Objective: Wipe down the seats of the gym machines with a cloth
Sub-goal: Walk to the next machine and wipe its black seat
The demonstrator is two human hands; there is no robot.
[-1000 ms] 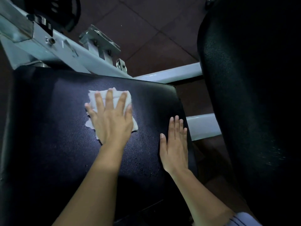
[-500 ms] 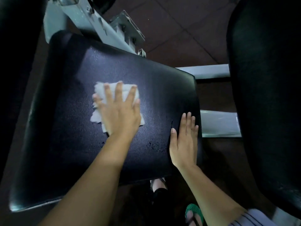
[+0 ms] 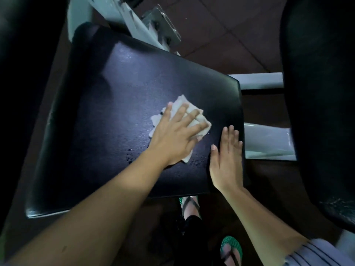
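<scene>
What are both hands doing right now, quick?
Left hand: open, fingers flat, pressing the cloth onto the seat.
Right hand: open, resting flat near the seat's right edge, holding nothing.

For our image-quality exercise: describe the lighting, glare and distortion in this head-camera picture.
Head view: dim, corners falling to black; a pale sheen lies far up the seat; wide-angle bending bows its edges; the left hand on the cloth looks sharp.
</scene>
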